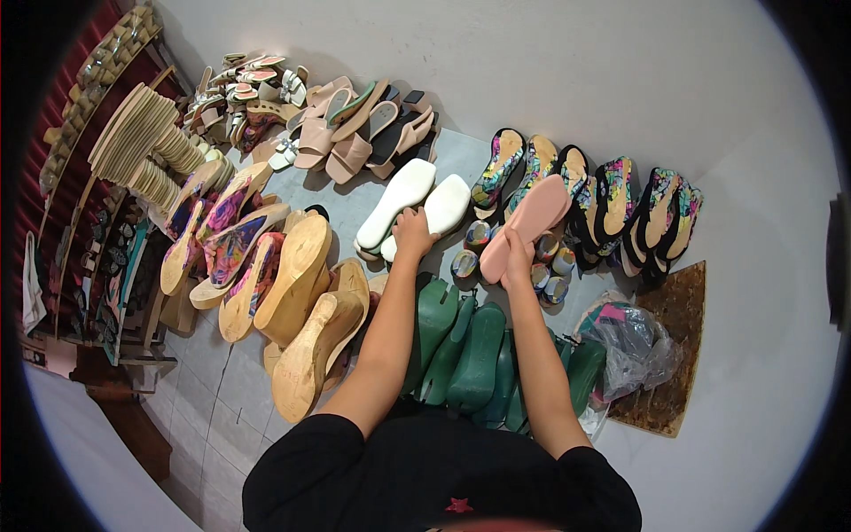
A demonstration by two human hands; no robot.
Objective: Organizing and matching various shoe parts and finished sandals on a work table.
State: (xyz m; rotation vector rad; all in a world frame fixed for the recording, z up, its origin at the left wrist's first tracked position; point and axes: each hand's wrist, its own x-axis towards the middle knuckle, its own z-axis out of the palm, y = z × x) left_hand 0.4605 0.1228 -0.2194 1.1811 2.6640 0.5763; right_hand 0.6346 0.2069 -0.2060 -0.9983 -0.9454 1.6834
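My right hand (519, 259) is closed around the lower part of a pink shoe sole (538, 206), held tilted above a row of patterned sandals. To its left, my left hand (412, 232) spans a white shoe sole (446, 202), fingers on one side and thumb on the other. A second white sole (397, 200) lies alongside it, farther left. Whether the left hand lifts the sole or only grips it in place, I cannot tell. Small shiny multicoloured pieces (464, 263) sit between the hands and around the pink sole.
Green shoe lasts (479, 355) stand close in front of me, between my forearms. Wooden wedge soles (301, 275) crowd the left side. Colourful thong sandals (613, 199) line the wall at right, near a plastic bag (629, 341). Beige sandals (315, 142) and stacked soles (133, 133) fill the back left.
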